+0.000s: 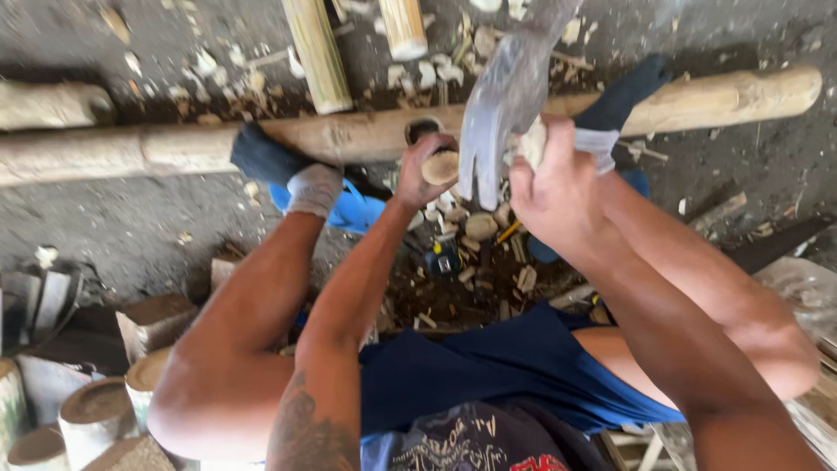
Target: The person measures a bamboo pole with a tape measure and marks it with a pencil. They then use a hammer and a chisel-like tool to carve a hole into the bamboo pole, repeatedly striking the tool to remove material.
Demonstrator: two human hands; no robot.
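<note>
The left hand (425, 170) is curled tight around a short round piece of wood (440, 167). It holds the piece just in front of the long pole (366, 135), right by a round hole (423, 128) in the top of that pole. The hole looks dark inside — what is in it cannot be seen.

The right hand (549, 179) is clenched around the pale handle of a big blade (506, 105). The blade is blurry. It stands up above the hand, just to the right of the piece of wood, very close to the left hand's fingers.

The long pole lies flat across the ground from one side to the other. Both feet, in dark socks, rest on it — the left foot (266, 157) on one side of the hole and the right foot (623, 96) on the other. A blue sandal (349, 209) lies under the left ankle.

There is not much room. The hands work in the narrow gap between the knees, and the pole shuts off the far side. Two more poles (318, 52) poke in from the top. Wood chips (475, 227) cover the ground under the hands. Cut stumps of wood (96, 410) stand in a bunch at the lower left, next to the left leg.
</note>
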